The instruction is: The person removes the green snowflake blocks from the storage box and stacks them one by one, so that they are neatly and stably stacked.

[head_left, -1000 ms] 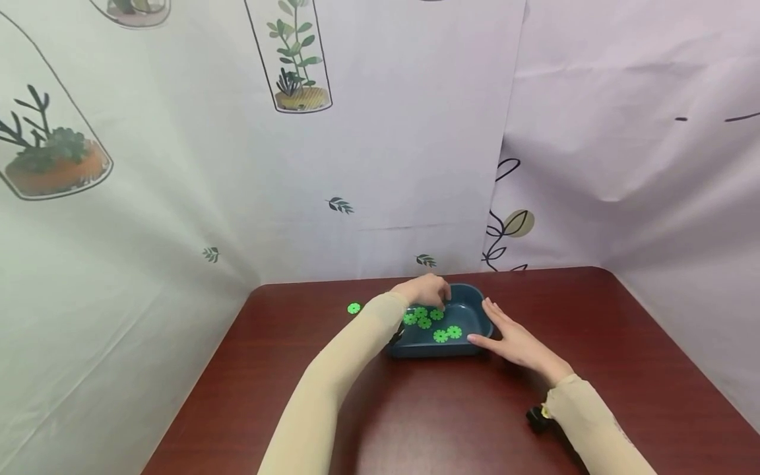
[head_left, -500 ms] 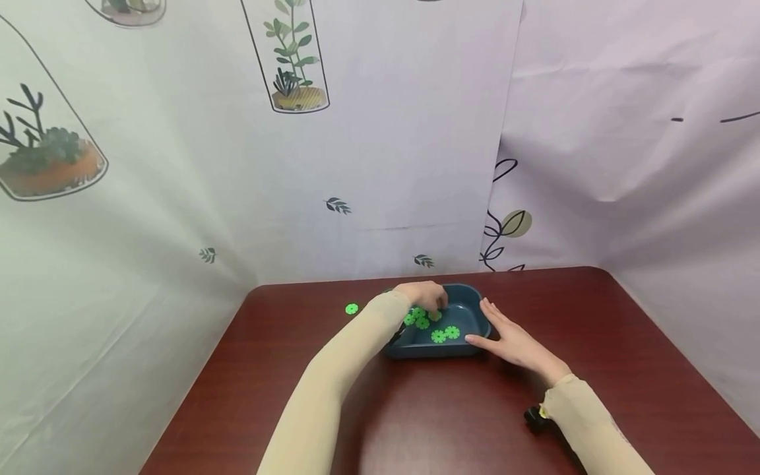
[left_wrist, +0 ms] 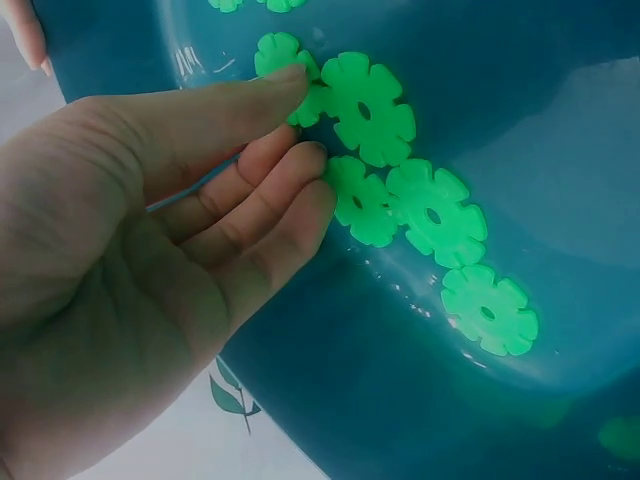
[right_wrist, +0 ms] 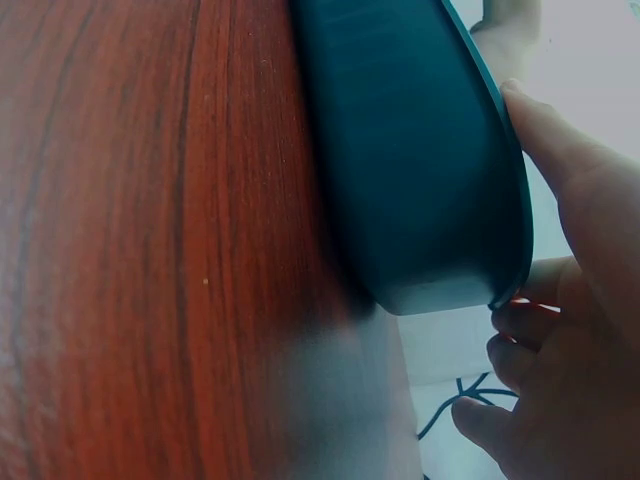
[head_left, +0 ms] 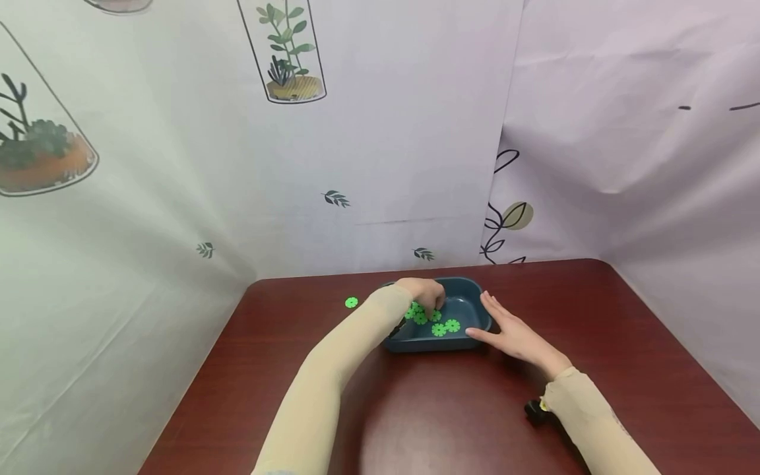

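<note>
A dark blue tray (head_left: 436, 345) holds several flat green flower-shaped pieces (head_left: 453, 326). My left hand (head_left: 423, 293) reaches down into it, fingers loosely bent. In the left wrist view, the left thumb tip overlaps one green flower-shaped piece (left_wrist: 275, 50), with the fingertips beside another flower-shaped piece (left_wrist: 365, 205). More flower-shaped pieces (left_wrist: 490, 310) lie close together on the tray floor. Spread at the tray's right end, my right hand (head_left: 515, 336) rests its thumb at the front rim and its straight fingers along the right side. The right wrist view shows the tray's outer wall (right_wrist: 410, 150) beside the thumb.
One flower-shaped piece (head_left: 351, 302) lies on the dark red wooden table (head_left: 439, 409), left of the tray. A white cloth (head_left: 386, 165) printed with plants hangs behind and at both sides. A small black device (head_left: 536, 412) is at the right wrist.
My left fingers have dipped and shifted slightly left among the flower-shaped pieces. The right hand stays at the tray's right end, and the head view has tilted a little.
</note>
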`<state>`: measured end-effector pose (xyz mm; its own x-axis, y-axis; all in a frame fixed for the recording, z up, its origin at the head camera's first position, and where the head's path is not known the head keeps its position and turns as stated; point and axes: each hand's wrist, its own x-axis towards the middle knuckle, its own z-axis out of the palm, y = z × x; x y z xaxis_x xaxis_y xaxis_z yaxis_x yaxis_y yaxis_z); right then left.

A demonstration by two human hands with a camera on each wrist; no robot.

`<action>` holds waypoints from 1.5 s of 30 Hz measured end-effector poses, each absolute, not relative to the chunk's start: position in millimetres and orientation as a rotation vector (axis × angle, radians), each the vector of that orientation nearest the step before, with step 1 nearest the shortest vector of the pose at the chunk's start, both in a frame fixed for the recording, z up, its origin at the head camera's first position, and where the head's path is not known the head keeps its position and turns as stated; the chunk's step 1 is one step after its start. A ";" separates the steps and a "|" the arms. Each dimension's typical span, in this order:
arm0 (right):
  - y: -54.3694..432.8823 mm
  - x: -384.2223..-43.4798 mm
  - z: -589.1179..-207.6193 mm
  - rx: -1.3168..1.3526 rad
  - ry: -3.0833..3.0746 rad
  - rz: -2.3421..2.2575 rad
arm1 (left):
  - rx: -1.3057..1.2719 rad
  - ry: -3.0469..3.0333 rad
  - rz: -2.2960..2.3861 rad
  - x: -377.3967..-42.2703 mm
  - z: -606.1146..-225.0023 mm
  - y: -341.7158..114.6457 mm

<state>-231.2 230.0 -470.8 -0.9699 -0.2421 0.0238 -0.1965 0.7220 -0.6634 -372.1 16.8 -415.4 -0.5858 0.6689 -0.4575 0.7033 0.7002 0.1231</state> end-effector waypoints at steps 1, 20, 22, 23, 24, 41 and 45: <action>230.2 -231.4 -470.6 -0.361 2.856 -1.088 | 1.055 2.433 -0.105 -372.4 -415.2 16.9; 230.7 -233.4 -471.7 -0.370 2.856 -1.087 | 1.059 2.373 -0.130 -376.7 -415.5 17.7; 230.3 -233.4 -471.9 -0.369 2.857 -1.083 | 1.061 2.361 -0.128 -377.5 -415.5 18.2; 230.2 -233.3 -472.2 -0.367 2.857 -1.080 | 1.066 2.366 -0.114 -377.7 -415.5 17.8; 230.1 -233.1 -472.5 -0.364 2.856 -1.077 | 1.068 2.375 -0.092 -377.5 -415.4 17.3; 229.7 -234.3 -472.3 -0.347 2.861 -1.053 | 1.091 2.491 0.640 -399.8 -375.3 -30.3; 229.6 -234.4 -471.4 -0.349 2.866 -1.048 | 1.024 2.554 0.858 -405.6 -367.2 -55.9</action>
